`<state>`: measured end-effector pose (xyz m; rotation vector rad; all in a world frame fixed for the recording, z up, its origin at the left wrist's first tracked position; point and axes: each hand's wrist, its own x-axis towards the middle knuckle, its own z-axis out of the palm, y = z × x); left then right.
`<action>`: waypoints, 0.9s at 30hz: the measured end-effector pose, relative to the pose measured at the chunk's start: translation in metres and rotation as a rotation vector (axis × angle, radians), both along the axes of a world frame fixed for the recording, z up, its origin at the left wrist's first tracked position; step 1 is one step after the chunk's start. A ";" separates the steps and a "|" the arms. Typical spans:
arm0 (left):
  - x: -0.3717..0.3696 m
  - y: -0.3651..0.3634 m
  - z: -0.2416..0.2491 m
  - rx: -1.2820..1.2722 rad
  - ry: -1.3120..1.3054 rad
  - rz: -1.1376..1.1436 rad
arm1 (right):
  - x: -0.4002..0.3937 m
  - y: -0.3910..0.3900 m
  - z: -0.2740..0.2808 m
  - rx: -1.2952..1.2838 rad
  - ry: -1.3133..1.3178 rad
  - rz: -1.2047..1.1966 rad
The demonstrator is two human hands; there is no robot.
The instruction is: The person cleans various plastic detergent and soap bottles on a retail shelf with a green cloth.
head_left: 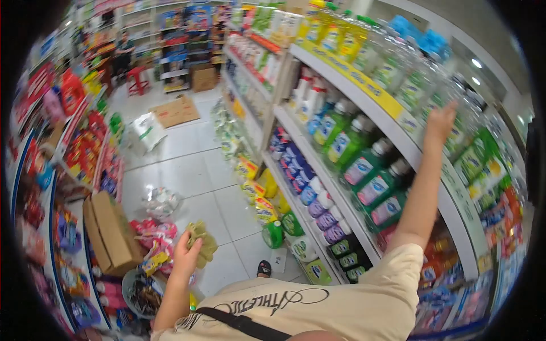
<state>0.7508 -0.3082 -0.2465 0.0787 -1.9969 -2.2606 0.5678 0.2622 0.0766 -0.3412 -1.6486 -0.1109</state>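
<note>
My left hand [186, 253] is closed round a crumpled yellow-green cloth [201, 243], held low over the aisle floor. Stretched up to the right, my right hand [441, 122] is at the top shelf, its fingers bent at a clear bottle [455, 91] in a row of similar ones. Blur and the hand itself hide part of that grip. Yellow bottles [351, 38] stand farther along the same shelf. Beneath it, green pump bottles [364, 165] with pink or yellow labels line the middle shelf.
A cardboard box [112, 233] stands at the left shelves, above a bucket [142, 292] with dark contents. Pink packages [156, 238] and a clear plastic bundle [161, 203] lie on the tiled floor. Flattened cardboard [174, 111], a red stool [137, 80] and a seated person [123, 54] are farther back.
</note>
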 end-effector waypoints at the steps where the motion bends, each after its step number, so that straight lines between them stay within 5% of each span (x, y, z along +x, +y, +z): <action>1: 0.003 -0.001 0.000 0.007 -0.011 -0.032 | 0.009 -0.012 -0.003 -0.020 -0.038 -0.023; 13: 0.024 -0.012 -0.008 0.090 -0.016 -0.062 | 0.130 0.003 0.015 0.228 0.244 -0.274; 16: 0.026 -0.016 -0.013 -0.087 -0.003 -0.083 | 0.150 0.039 0.020 0.104 0.219 -0.387; 18: 0.031 -0.005 -0.004 0.026 -0.006 -0.048 | 0.154 0.048 0.023 -0.017 0.137 -0.341; 20: 0.037 0.000 0.002 0.043 -0.036 -0.065 | 0.146 0.106 0.023 0.112 0.061 -0.453; 22: 0.039 -0.001 -0.002 -0.047 -0.024 -0.072 | 0.148 0.088 0.027 -0.058 -0.024 -0.411; 27: 0.049 0.014 -0.005 -0.101 0.009 0.000 | 0.136 0.124 0.026 -0.018 0.075 -0.458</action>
